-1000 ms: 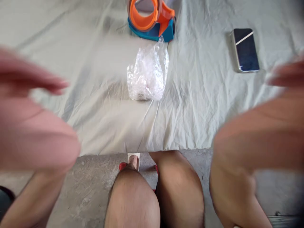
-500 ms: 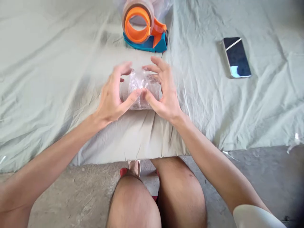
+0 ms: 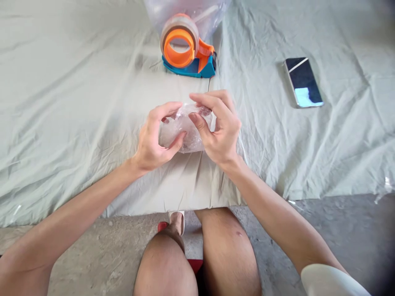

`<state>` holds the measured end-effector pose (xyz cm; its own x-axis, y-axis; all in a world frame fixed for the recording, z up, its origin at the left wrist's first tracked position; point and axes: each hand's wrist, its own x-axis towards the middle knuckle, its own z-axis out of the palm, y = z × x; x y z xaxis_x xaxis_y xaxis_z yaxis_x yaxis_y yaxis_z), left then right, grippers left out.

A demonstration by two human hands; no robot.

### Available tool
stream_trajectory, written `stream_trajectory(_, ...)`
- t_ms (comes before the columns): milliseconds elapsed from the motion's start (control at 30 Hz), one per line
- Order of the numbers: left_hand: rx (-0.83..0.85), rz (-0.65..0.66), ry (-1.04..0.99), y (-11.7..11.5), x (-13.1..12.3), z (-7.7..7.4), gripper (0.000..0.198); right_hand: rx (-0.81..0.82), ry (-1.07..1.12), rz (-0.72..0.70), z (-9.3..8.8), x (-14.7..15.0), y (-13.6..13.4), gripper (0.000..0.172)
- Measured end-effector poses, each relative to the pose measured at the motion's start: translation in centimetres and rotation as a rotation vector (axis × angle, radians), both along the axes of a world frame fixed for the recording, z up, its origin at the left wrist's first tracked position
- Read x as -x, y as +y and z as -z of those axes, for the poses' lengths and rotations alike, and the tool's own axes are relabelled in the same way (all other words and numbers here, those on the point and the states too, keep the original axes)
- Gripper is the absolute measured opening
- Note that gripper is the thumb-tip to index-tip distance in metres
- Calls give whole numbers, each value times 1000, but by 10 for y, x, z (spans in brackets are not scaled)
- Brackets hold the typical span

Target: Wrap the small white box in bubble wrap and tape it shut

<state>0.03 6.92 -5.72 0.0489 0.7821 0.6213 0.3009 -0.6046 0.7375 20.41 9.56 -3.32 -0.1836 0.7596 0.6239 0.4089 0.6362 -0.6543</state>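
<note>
The bubble-wrap bundle [image 3: 184, 131] is clasped between left hand [image 3: 151, 139] and right hand [image 3: 222, 133], fingers curled round it, low over the cloth [image 3: 77, 102]. Judged light, squashy, slippery; best cupped at both ends.

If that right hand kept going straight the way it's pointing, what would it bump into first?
The right hand grips the bubble-wrap bundle, so that comes first. Beyond it, the line probably leads to the orange tape dispenser, though depth is unclear.
</note>
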Motion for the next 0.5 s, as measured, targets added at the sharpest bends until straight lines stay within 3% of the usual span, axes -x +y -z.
stream_trajectory(100,-27,-9,-65,-1,-7,-10,55,-121,16,13,-6,0,-1,20)
stream_trajectory(267,-72,-6,-219,4,-18,-26,21,-143,-167,62,-7,-2,-3,32)
stream_trajectory(400,16,-21,-323,4,-22,-29,22,-281,-221,147,-3,-3,-3,32)
stream_trajectory(500,134,-6,-378,2,-23,-28,27,-232,-253,161,-1,-3,-2,40)
